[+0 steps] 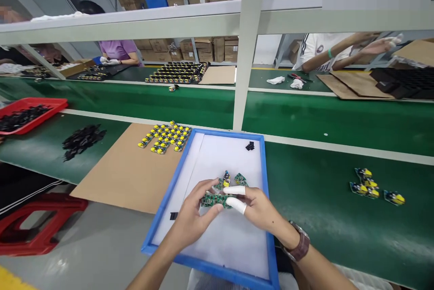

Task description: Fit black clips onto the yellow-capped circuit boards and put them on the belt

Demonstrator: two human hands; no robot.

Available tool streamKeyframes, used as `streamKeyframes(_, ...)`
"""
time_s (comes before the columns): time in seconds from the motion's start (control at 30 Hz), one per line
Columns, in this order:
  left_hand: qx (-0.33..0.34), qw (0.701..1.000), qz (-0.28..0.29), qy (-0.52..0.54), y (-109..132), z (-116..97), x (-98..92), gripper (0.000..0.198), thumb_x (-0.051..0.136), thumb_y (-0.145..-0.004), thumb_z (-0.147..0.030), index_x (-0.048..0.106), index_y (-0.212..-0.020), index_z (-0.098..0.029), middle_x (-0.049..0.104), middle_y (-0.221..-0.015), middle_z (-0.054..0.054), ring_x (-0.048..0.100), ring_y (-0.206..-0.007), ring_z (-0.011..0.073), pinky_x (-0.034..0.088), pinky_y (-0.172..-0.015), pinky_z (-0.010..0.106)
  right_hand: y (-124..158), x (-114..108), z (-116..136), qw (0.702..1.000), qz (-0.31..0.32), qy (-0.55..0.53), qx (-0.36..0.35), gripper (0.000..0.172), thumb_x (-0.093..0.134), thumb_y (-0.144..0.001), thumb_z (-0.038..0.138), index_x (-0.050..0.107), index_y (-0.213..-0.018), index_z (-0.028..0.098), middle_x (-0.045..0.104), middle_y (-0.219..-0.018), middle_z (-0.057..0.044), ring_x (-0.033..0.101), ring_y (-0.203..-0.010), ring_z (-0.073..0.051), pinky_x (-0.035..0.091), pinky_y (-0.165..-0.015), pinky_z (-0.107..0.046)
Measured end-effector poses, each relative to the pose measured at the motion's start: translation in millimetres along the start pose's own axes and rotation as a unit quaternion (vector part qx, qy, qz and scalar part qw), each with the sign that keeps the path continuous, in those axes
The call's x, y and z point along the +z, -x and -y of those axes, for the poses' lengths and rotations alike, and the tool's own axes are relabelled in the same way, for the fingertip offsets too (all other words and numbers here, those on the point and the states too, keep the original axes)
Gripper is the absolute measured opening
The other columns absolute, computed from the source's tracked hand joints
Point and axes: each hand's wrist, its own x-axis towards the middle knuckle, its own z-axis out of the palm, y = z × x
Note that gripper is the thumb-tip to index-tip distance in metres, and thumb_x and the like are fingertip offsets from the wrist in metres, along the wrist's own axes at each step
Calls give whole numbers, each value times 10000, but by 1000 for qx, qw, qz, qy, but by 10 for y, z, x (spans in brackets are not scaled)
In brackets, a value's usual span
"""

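Between my two hands, above a white board with a blue frame (205, 261), is a green circuit board (213, 200). My left hand (195, 211) grips its left end between thumb and fingers. At the right end, my right hand (256, 204) pinches it with a thumb and finger in white finger cots; a watch (300, 241) is on that wrist. Just beyond lie another circuit board (240, 178) and one with a yellow part (226, 183), partly hidden by my fingers. Small black pieces (250, 145) rest near the frame's far right corner, and a black strip (173, 216) at its left.
Circuit boards with yellow parts (167, 136) stand in rows on cardboard (125, 172). Several more (366, 186) lie right on the green bench (322, 226). Left are black pieces (83, 140), a red tray (50, 102) and a red stool (44, 224). People work beyond the post (246, 54).
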Motion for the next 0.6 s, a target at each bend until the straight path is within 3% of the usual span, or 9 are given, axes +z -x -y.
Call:
streamKeyframes(0.1,9,999,-43,-29,58,122,202,332,594,-961,-174,666,-1270,-272,720,-1239,70,686,-1153,214,561,-1019,384,21,96,-81,993,-46,109,-20,289,661,-928,213,736,-1206,241,781,-1129,-82,753,-1006,-280,622,-896,-439)
streamKeyframes(0.23,89,975,-157,-132,95,230,404,345,588,-937,-103,689,-1237,-241,753,-1166,75,714,-1091,215,574,-1011,381,43,178,-172,950,-110,283,-75,400,535,-893,15,708,-1217,175,748,-1173,-133,711,-1066,-301,594,-935,-477)
streamKeyframes(0.3,76,978,-145,-131,70,244,384,323,582,-943,-117,700,-1218,-239,743,-1179,81,705,-1111,217,567,-1024,386,22,134,-173,928,-112,343,-93,383,536,-878,-16,721,-1160,166,746,-1153,-135,684,-1077,-308,579,-953,-493)
streamKeyframes(0.4,-7,993,-99,-70,31,228,243,271,593,-955,-193,714,-1190,-251,718,-1199,84,684,-1150,225,571,-1014,389,-19,-4,-99,902,-107,408,-97,321,580,-871,-17,744,-1065,179,736,-1155,-135,632,-1106,-341,553,-950,-554)
streamKeyframes(0.47,-49,995,-84,-14,48,202,161,271,599,-958,-231,705,-1207,-254,715,-1203,83,682,-1159,229,579,-998,382,-8,-65,-21,910,-110,385,-104,325,631,-876,27,719,-1151,178,704,-1240,-146,612,-1145,-343,544,-967,-561)
streamKeyframes(0.6,-61,996,-66,27,193,148,183,339,622,-954,-229,660,-1287,-275,734,-1247,57,697,-1168,225,579,-1019,365,114,33,76,968,-54,227,-96,509,684,-918,177,569,-1412,221,658,-1368,-108,636,-1222,-266,549,-1048,-447)
